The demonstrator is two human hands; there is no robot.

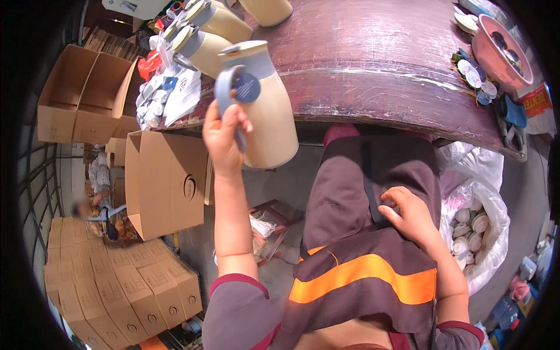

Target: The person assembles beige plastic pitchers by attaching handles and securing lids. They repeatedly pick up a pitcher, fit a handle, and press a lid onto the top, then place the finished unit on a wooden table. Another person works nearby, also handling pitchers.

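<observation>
My left hand is raised and grips the grey-blue handle of a cream jug with a grey-blue top and a round dark tag. The jug hangs upright in the air just in front of the edge of the dark red-brown table. My right hand rests on my lap, its fingers on the dark strap of my brown and orange apron; it holds nothing. More cream jugs of the same kind stand on the table's left end.
Open cardboard boxes stand to my left, and rows of closed cartons lie lower left. Plastic-wrapped papers sit at the table's left edge. A pink bowl is at the right, above a white bag of round caps. A seated person is far left.
</observation>
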